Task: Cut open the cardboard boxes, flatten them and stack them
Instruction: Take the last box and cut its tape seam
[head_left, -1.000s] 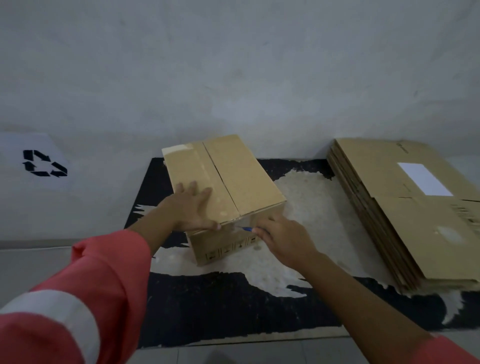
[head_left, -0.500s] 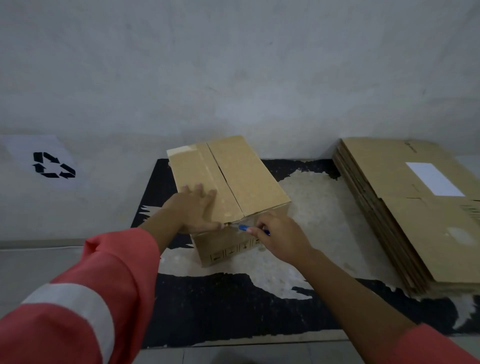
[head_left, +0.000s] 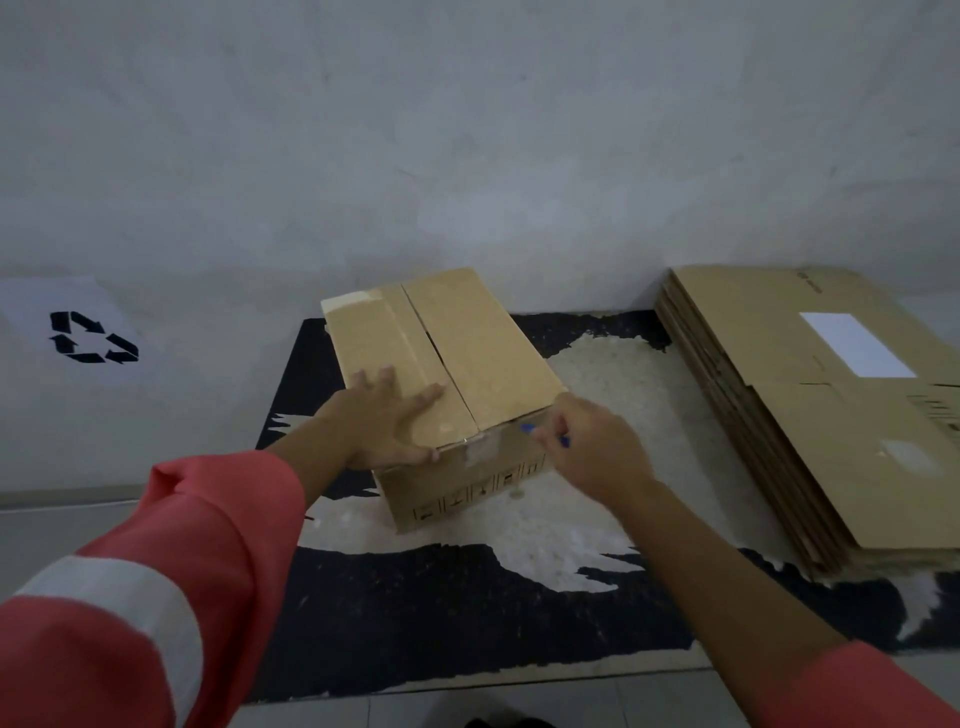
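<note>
Box (head_left: 447, 374) sits mid-frame on the worn mat (head_left: 467, 623). Left hand (head_left: 387, 421) spread flat on its top; right hand (head_left: 592, 449) closed around a blue cutter (head_left: 530, 429) at the near seam. Risk: blade slips toward left thumb, or the box slides.

Matt cardboard on a worn mat, dull plaster wall behind.

Closed brown corrugated cardboard box (head_left: 457, 364): matt, smooth flaps, glossy clear tape patch at near top edge. Stack of flattened brown cardboard sheets (head_left: 810, 415) at mat's right edge: matt, white paper label on top. Black floor mat (head_left: 441, 613): rough, black face worn off to pale grainy patches. Grey wall (head_left: 467, 130): matt, uneven plaster. Coral cloth sleeve (head_left: 171, 587) with a paler woven band.
</note>
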